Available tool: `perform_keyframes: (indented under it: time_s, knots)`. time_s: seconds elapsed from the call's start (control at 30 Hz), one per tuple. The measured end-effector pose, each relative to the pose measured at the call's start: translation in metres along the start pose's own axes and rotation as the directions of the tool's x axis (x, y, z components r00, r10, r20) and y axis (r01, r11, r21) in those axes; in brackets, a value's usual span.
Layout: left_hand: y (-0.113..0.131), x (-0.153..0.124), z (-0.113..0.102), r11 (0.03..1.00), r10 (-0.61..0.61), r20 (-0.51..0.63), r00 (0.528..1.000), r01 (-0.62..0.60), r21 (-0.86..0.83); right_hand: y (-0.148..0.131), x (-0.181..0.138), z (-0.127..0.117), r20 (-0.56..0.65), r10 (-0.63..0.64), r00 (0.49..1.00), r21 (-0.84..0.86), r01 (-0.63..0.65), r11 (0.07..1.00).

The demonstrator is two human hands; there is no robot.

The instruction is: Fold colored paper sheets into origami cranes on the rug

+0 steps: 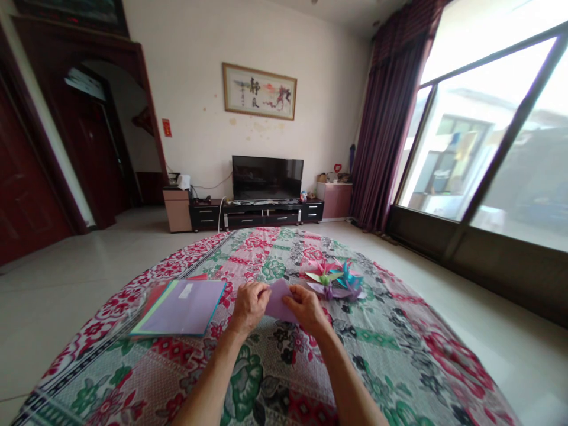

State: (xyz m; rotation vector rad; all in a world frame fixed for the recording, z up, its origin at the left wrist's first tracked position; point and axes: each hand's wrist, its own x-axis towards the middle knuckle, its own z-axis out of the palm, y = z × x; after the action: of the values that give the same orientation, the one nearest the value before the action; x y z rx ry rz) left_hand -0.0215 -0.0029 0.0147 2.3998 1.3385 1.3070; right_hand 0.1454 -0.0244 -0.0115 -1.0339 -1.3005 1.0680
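Between my two hands is a small piece of purple paper (280,303), held just above the cloth. My left hand (251,305) pinches its left edge, fingers curled. On the other side, my right hand (306,305) grips the right edge between thumb and fingers. Its exact folds are too small to make out. To the left of my left hand lies a stack of coloured paper (184,307), purple on top, with green, blue and red edges showing. Beyond my right hand sits a cluster of folded paper cranes (339,281) in pink, green, blue and purple.
A flowered tablecloth (368,355) covers the round table, whose curved edge lies ahead and to both sides. Across the tiled floor (119,251) stand a low TV cabinet (266,216) and a television (268,178). A large window (488,130) with a purple curtain (386,124) is on the right.
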Motion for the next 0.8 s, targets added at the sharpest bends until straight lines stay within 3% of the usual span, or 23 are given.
perform_keyframes:
  time_s: [0.27, 0.8]
  knots:
    - [0.0008, 0.001, 0.0003, 1.0, -0.013, 0.036, 0.999, 0.014, -0.027, -0.0038, -0.0004, 0.0005, -0.034, -0.017, 0.999, -0.019, 0.016, 1.0]
    - [0.0037, 0.0008, -0.0011, 1.0, 0.013, 0.028, 1.0, -0.013, 0.005, -0.0059, -0.0007, -0.0011, -0.067, -0.084, 0.994, -0.212, 0.068, 0.975]
